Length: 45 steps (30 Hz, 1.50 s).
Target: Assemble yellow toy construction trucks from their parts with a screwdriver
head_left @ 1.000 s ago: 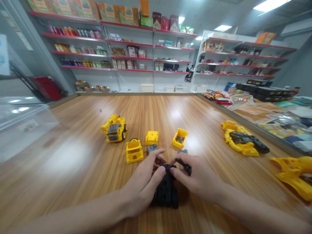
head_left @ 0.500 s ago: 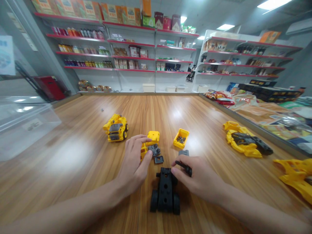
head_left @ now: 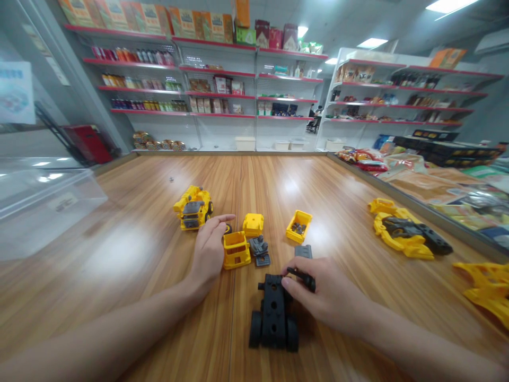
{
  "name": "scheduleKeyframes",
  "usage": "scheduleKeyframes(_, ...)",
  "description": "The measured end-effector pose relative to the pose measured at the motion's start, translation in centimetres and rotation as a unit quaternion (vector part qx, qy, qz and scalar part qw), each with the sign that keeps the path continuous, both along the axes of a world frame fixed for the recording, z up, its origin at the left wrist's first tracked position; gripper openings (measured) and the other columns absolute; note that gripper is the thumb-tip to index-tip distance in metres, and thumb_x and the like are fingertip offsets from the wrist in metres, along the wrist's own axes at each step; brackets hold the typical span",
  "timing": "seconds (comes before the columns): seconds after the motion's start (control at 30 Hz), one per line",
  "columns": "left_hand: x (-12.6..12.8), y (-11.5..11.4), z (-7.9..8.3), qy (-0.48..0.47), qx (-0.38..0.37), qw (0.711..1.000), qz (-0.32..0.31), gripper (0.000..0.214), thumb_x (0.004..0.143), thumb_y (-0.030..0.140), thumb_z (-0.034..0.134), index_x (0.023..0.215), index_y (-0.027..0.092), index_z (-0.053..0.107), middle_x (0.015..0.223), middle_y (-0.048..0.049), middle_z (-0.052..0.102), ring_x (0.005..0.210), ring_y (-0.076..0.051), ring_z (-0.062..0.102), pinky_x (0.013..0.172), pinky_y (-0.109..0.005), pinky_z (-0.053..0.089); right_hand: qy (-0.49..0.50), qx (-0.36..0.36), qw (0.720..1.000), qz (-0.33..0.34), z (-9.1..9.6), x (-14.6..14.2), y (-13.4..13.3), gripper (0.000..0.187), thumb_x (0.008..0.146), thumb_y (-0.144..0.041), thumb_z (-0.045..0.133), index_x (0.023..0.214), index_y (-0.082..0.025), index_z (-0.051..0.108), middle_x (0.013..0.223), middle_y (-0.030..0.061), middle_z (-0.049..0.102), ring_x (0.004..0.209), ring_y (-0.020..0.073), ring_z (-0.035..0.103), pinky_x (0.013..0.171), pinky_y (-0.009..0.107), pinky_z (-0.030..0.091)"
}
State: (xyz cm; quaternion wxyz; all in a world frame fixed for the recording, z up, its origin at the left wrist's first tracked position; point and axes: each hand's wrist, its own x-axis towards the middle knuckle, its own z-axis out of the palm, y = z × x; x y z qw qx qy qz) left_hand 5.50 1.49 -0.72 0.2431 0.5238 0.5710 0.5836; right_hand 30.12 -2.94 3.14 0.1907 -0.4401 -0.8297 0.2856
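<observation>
- Black chassis (head_left: 273, 315) lies on the wooden table (head_left: 214, 345), two wheels (head_left: 255, 329) at its near end.
- Right hand (head_left: 326, 289) is by the chassis's far end, fingers clamped on a black rod-like piece (head_left: 305, 279).
- Left hand (head_left: 209, 248) is beyond the chassis, leftward, beside a yellow shell (head_left: 230, 260); fingers stretched, but I can't tell whether they grip anything.
- Yellow tray (head_left: 291, 233) of small parts (head_left: 298, 228) lies beyond the chassis.

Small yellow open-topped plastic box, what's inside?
The small yellow open-topped plastic box holds small greyish loose pieces, too small to identify. Anything beneath them is covered and can't be seen.
</observation>
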Motion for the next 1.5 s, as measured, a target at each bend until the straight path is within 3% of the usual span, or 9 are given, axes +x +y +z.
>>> scheduleKeyframes(0.27,0.2,0.1,0.1,-0.009,-0.048,0.999,-0.023,0.036,0.09,0.039,0.048,0.098,0.018,0.076,0.116,-0.0089,0.07,0.12,-0.03,0.055,0.109,-0.047,0.034,-0.006,0.001,1.0,0.004,0.1,0.0,0.0,0.02,0.095,-0.03,0.049,0.083,-0.019,0.062,0.067,-0.0017,0.059,0.061,0.0127,0.052,0.057,0.025,0.034)
scheduleKeyframes(0.43,-0.7,1.2,-0.3,-0.045,-0.048,0.998,-0.011,0.035,0.078,0.032,0.057,0.102,0.014,0.075,0.096,-0.0096,0.075,0.089,-0.026,0.068,0.08,-0.037,0.053,-0.01,-0.001,1.0,0.005,0.2,-0.1,-0.1,0.021,0.095,-0.031,0.049,0.082,-0.02,0.062,0.067,-0.0018,0.059,0.06,0.0128,0.052,0.057,0.025,0.033)
scheduleKeyframes(0.57,-2.1,2.6,-0.6,-0.063,-0.056,0.996,-0.005,0.037,0.068,0.023,0.057,0.098,0.012,0.076,0.076,-0.0064,0.074,0.061,-0.018,0.064,0.055,-0.026,0.048,-0.012,-0.002,1.0,0.005,0.3,-0.1,-0.1,0.022,0.095,-0.032,0.048,0.085,-0.02,0.063,0.068,-0.0012,0.061,0.061,0.0132,0.053,0.057,0.026,0.034)
scheduleKeyframes(0.7,-2.6,3.0,-0.7,-0.065,-0.062,0.996,-0.023,0.039,0.066,0.021,0.054,0.097,0.011,0.076,0.071,-0.0055,0.073,0.053,-0.016,0.06,0.047,-0.023,0.043,-0.013,-0.004,1.0,0.008,0.3,-0.1,-0.2,0.021,0.095,-0.032,0.049,0.087,-0.019,0.063,0.068,-0.0007,0.061,0.061,0.0133,0.054,0.057,0.026,0.034)
scheduleKeyframes(1.0,-1.9,2.1,-0.3,0.035,-0.012,0.999,-0.038,0.025,0.076,0.026,0.055,0.089,0.017,0.075,0.105,-0.0071,0.071,0.07,-0.017,0.063,0.057,-0.026,0.049,-0.012,-0.003,1.0,0.007,0.4,-0.2,-0.2,0.022,0.095,-0.032,0.049,0.084,-0.019,0.064,0.067,-0.0004,0.061,0.061,0.0133,0.054,0.057,0.026,0.035)
scheduleKeyframes(1.1,-2.1,2.3,-0.2,0.102,0.005,0.994,-0.026,0.024,0.078,0.024,0.056,0.091,0.02,0.076,0.104,-0.006,0.071,0.091,-0.022,0.064,0.08,-0.032,0.051,-0.011,-0.008,1.0,0.01,0.5,-0.1,-0.2,0.022,0.095,-0.031,0.049,0.086,-0.018,0.064,0.068,0.0002,0.062,0.061,0.0135,0.054,0.057,0.025,0.035)
scheduleKeyframes(1.17,-2.2,2.5,-0.3,0.143,0.003,0.989,-0.025,0.026,0.078,0.023,0.056,0.094,0.021,0.076,0.101,-0.0063,0.071,0.094,-0.023,0.063,0.089,-0.036,0.048,-0.012,-0.008,1.0,0.015,0.5,-0.1,-0.2,0.021,0.095,-0.031,0.049,0.088,-0.018,0.065,0.07,0.0006,0.063,0.063,0.0139,0.055,0.058,0.025,0.036)
scheduleKeyframes(1.37,-2.3,2.8,-0.8,0.233,-0.014,0.971,-0.059,0.029,0.073,0.02,0.062,0.098,0.021,0.076,0.107,-0.0078,0.07,0.104,-0.026,0.06,0.101,-0.042,0.042,-0.007,-0.004,1.0,0.018,0.3,-0.1,-0.3,0.022,0.095,-0.031,0.049,0.086,-0.018,0.065,0.068,0.0006,0.062,0.062,0.0137,0.055,0.057,0.025,0.035)
scheduleKeyframes(1.5,-2.3,2.7,-0.9,0.248,-0.014,0.967,-0.063,0.028,0.074,0.019,0.062,0.099,0.022,0.076,0.102,-0.0076,0.071,0.1,-0.026,0.062,0.097,-0.043,0.044,-0.001,-0.005,1.0,0.02,0.2,-0.1,-0.3,0.023,0.095,-0.032,0.049,0.086,-0.018,0.065,0.068,0.0005,0.062,0.061,0.0135,0.055,0.057,0.024,0.035)
